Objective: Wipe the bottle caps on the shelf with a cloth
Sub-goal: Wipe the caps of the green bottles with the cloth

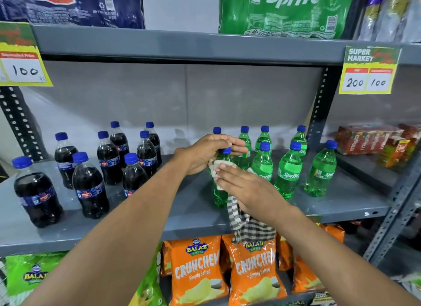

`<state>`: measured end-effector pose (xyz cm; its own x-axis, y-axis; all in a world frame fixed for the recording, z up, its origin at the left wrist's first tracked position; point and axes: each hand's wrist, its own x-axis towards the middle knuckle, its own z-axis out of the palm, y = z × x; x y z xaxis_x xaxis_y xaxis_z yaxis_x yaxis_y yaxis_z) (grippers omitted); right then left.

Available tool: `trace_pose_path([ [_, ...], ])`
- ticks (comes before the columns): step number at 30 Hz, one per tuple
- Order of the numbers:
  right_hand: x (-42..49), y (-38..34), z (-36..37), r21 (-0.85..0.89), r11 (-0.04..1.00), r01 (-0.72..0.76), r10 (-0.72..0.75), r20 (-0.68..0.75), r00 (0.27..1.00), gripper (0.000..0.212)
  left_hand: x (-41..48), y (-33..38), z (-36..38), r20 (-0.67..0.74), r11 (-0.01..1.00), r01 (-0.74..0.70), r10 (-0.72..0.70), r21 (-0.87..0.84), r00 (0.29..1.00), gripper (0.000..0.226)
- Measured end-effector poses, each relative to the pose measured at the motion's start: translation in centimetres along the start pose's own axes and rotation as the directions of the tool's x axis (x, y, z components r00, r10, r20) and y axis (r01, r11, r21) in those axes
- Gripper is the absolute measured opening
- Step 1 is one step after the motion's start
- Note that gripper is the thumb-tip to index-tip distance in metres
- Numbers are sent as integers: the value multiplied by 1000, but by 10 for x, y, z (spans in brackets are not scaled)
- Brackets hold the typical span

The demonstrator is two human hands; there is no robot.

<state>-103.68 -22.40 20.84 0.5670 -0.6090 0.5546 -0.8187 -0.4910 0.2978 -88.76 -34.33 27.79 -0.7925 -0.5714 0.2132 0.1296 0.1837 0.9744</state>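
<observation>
Among Sprite bottles (288,169), left hand (206,153) grips one blue cap (226,150); right hand (245,187) presses checked cloth (246,226).

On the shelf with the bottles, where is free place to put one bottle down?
The shelf is bare along its front edge, and in the gap between the dark cola bottles and the green Sprite bottles, behind the left hand. Inside each bottle group it is crowded.

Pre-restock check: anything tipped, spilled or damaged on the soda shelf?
Nothing stands out. The cola bottles and Sprite bottles all stand upright, capped, with no spill on the grey shelf. The left hand grips one Sprite bottle's neck; the right hand holds the checked cloth against it.
</observation>
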Motion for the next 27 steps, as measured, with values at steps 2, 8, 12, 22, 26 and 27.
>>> trace_pose_path([
  [2, 3, -1, -1, -9, 1000, 0, 0, 9, 1000, 68, 0, 0, 0, 5, 1000, 11, -11, -1, 1000, 35],
  [8, -13, -8, 13, 28, 996, 86, -88, 90, 992, 59, 0, 0, 1, -5, 1000, -8, 8, 10, 1000, 35],
  [12, -23, -11, 24, 40, 993, 109, -114, 157, 981, 61, 0, -1, 0, -9, 1000, 0, 1, 16, 1000, 35],
  [22, -9, -4, 3, 29, 1000, 9, -12, 95, 995, 64, -1, 2, 2, 4, 1000, -7, 7, 19, 1000, 35],
  [26, 9, -1, -8, 35, 997, -67, 64, 77, 995, 71, -2, 1, 0, 8, 999, 26, -26, -27, 1000, 34],
  [27, 9, -1, -8, 41, 997, -67, 64, 71, 995, 71, -1, 0, 0, 10, 999, 29, -29, -35, 1000, 34],
])
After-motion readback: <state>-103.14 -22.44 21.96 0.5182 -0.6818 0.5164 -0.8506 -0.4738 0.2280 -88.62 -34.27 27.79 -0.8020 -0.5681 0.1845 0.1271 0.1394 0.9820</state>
